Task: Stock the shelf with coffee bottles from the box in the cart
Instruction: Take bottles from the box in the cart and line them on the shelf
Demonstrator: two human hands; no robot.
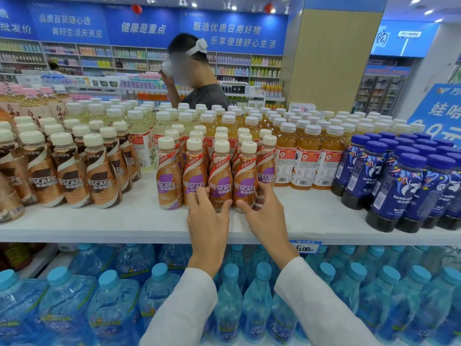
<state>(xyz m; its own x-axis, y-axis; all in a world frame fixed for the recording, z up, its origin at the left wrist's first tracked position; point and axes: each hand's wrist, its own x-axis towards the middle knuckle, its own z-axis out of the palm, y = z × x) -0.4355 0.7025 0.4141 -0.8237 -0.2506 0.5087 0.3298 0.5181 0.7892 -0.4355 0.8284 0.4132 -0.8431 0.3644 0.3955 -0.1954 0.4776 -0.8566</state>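
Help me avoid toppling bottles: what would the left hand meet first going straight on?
The left hand grips a front-row Nescafe bottle; straight on, it would likely press into the bottles behind, though depth is unclear.

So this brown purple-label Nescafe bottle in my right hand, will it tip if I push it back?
Likely tippy if pushed high: the brown purple-label Nescafe bottle is tall with a narrow neck. Pushed low, where your right hand grips it, it should slide on the smooth white shelf. Capped, so probably full and fairly heavy.
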